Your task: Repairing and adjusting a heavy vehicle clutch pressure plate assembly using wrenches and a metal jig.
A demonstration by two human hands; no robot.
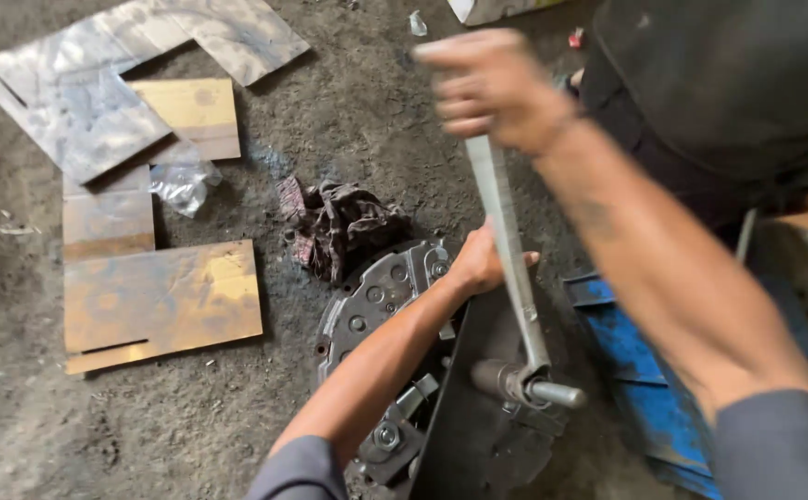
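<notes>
1. Rusty metal sheets [159, 301] and a crumpled rag [335, 222] lie near the round clutch plate [376, 296] on the floor.
2. Right hand [492, 88], blurred, seemingly grips the long wrench handle [506, 241]; left hand [478, 264] presses the plate, fingers hidden.

A long grey steel wrench handle [506, 245] stood tilted, its socket head [515, 380] seated low on a round, grey clutch pressure plate [376, 301]. The plate lay flat on the floor, bolts showing around its rim, partly covered by a dark plate [464, 407].
</notes>
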